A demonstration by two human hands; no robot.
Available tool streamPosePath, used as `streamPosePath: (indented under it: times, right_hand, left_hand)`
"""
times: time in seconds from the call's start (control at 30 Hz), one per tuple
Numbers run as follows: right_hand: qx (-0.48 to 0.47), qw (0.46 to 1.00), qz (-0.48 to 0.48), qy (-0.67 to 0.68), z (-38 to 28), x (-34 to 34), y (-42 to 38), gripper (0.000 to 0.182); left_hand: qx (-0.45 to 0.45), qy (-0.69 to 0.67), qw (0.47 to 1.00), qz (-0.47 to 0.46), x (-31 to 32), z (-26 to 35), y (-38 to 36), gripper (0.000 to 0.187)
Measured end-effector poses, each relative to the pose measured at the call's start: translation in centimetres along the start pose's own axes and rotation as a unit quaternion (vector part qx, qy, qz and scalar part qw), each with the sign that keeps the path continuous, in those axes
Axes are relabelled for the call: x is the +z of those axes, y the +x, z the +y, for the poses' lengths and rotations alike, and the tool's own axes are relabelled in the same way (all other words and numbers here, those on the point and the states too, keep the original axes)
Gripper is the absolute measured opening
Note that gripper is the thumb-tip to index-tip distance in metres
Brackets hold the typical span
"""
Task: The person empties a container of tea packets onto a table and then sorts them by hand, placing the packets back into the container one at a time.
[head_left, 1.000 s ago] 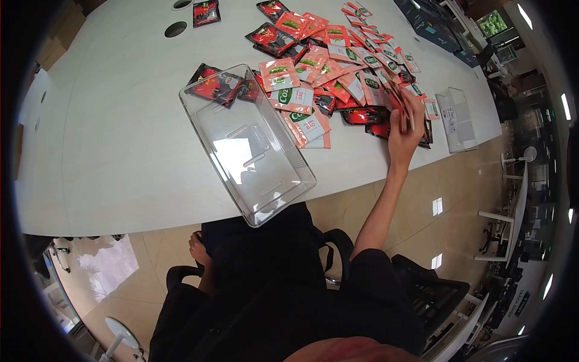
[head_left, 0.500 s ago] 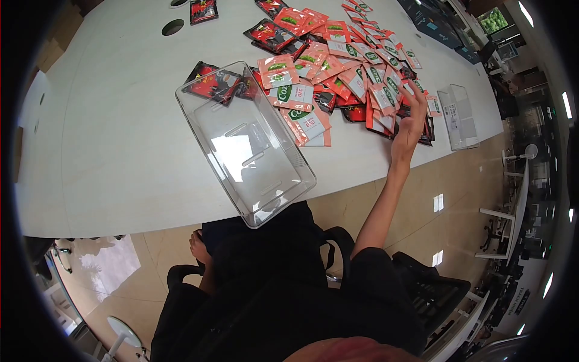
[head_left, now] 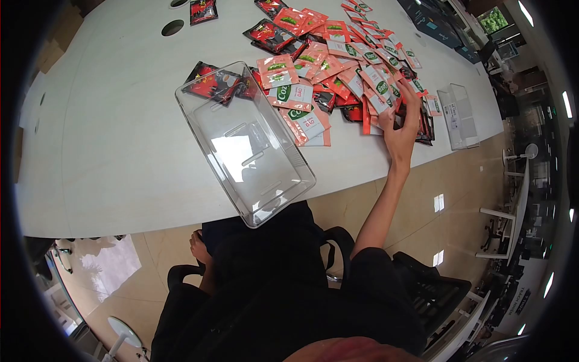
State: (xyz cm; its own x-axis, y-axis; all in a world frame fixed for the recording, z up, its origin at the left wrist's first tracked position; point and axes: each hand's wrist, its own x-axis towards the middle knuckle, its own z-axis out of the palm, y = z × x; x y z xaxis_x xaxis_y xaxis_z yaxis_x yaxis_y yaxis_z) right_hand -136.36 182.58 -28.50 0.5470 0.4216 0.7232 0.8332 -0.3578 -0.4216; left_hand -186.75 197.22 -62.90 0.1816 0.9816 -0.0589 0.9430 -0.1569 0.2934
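My right hand (head_left: 401,130) is over the near right side of a pile of sachets, thumb and fingers closed on a pink-and-white Cozy sachet (head_left: 379,86). Other pink sachets (head_left: 292,93) and black-and-red sachets (head_left: 269,35) lie loosely overlapping around it. To the left, a clear plastic tray (head_left: 232,160) sticks out over the table's front edge; a black-and-red sachet shows at its far end. Down by my lap, my left hand (head_left: 199,247) rests against the dark trousers with loosely bent fingers and nothing visible in it.
A second clear container (head_left: 458,117) stands at the table's right edge. Dark boxes (head_left: 431,24) are at the far right of the white table (head_left: 114,133). A round cable hole (head_left: 172,28) and a lone black-and-red sachet (head_left: 203,11) are at the far left. Chair armrests flank me.
My right hand has moved slightly left and down onto the pile, and its fingers have closed on a pink-and-white sachet, which has shifted. The left hand and the tray stay put.
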Motion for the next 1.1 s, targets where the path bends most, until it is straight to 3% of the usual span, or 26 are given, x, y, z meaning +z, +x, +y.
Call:
streamPosePath:
  times: [0.1, 0.2, 0.67, 0.73, 0.93, 1.0, 1.1]
  right_hand:
    - [0.010, 0.997, -0.067, -0.027, -0.6, -0.1, -0.1, 0.054]
    - [0.046, 0.998, -0.033, 0.028, 0.3, 0.0, -0.4, 0.050]
    - [0.042, 0.999, 0.007, -0.011, 0.3, -0.2, -0.5, 0.035]
    - [0.050, 0.999, 0.002, -0.004, 0.5, -0.3, -0.7, 0.034]
    - [0.052, 0.998, 0.035, -0.030, 0.1, -0.2, -0.7, 0.050]
    - [0.079, 0.989, 0.073, 0.106, -0.3, 0.1, -0.4, 0.064]
    - [0.081, 0.989, 0.077, 0.100, 0.3, 0.1, -0.5, 0.069]
  left_hand:
    - [0.004, 0.007, 1.000, 0.011, -0.2, 0.3, 0.0, 0.017]
    - [0.008, 0.015, 1.000, 0.013, -0.1, 0.2, -0.1, 0.015]
    - [-0.011, 0.023, 1.000, 0.005, 0.2, -0.1, 0.0, 0.015]
    - [-0.005, -0.010, 1.000, -0.005, 0.7, -1.0, 0.2, 0.024]
    - [0.001, -0.003, 1.000, 0.001, -0.4, 0.3, 0.0, 0.021]
    - [-0.001, -0.002, 1.000, 0.007, -0.3, 0.4, 0.0, 0.022]
    - [0.002, -0.005, 1.000, 0.010, 0.2, -0.2, 0.0, 0.022]
